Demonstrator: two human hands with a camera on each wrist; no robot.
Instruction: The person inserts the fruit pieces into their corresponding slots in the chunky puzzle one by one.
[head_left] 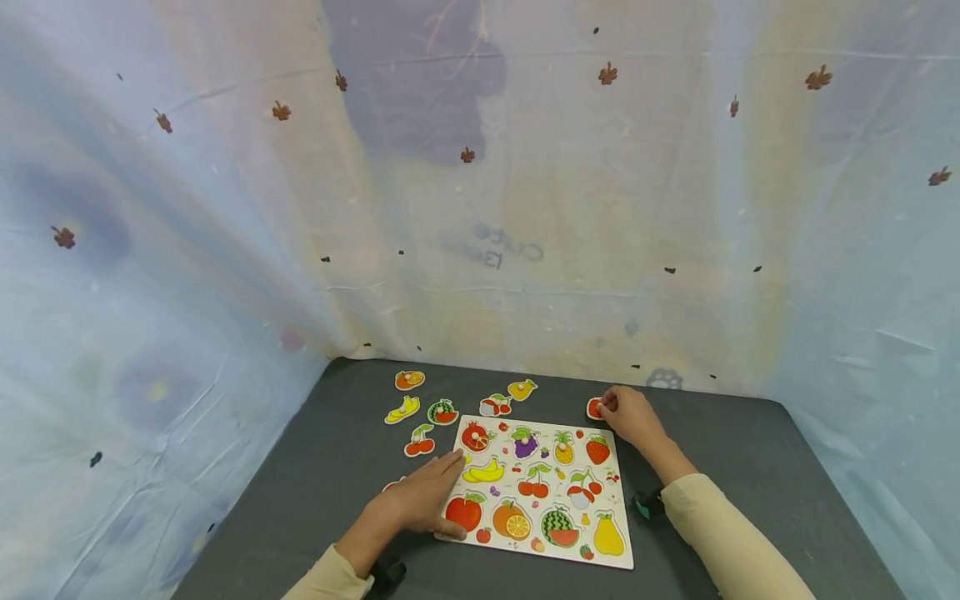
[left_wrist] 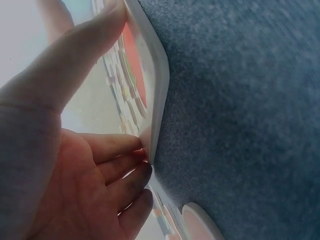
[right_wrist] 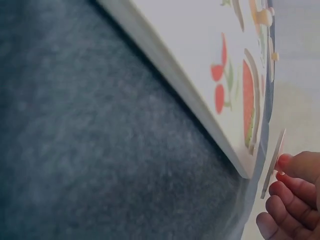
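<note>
A white fruit puzzle board (head_left: 551, 498) lies flat on the dark table, printed with coloured fruit pictures. My left hand (head_left: 423, 492) rests along its left edge, fingers extended toward the far side and thumb near the close corner. In the left wrist view the thumb (left_wrist: 107, 30) touches the board's rim (left_wrist: 159, 75). Beyond the board's far right corner, my right hand (head_left: 632, 415) pinches a red fruit piece (head_left: 594, 408) with a white border. The right wrist view shows this thin piece (right_wrist: 272, 167) edge-on, between thumb and fingers; its printed face is hidden there.
Loose fruit pieces lie left of and behind the board: an orange (head_left: 409, 380), bananas (head_left: 402, 409), a watermelon (head_left: 442, 412), cherries (head_left: 419, 441), a red-and-white fruit (head_left: 495, 405) and a pear (head_left: 522, 389). Another piece (head_left: 393, 483) is partly hidden by the left hand. A patterned curtain (head_left: 555, 317) hangs behind the table.
</note>
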